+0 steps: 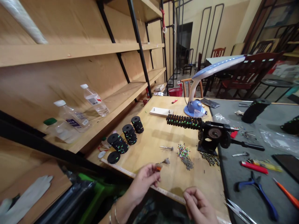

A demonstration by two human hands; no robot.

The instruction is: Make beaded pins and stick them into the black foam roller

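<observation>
My left hand (143,182) is at the near edge of the wooden worktable (163,130), fingers pinched on a small orange-tipped piece (158,168). My right hand (198,203) sits lower right at the table's front edge, fingers curled; whether it holds anything is hidden. Just beyond lie a pile of small coloured beaded pins (184,155) and two loose metal pieces (166,148). A black hand-crank winder (213,135) carries a long black spool with green and orange flecks (184,122).
Several black spools (123,138) lie at the table's left. A blue desk lamp (198,102) stands at the back. Pliers (259,189), scissors (238,211) and red tools rest on the grey mat at right. Water bottles (93,99) lie on the left shelf.
</observation>
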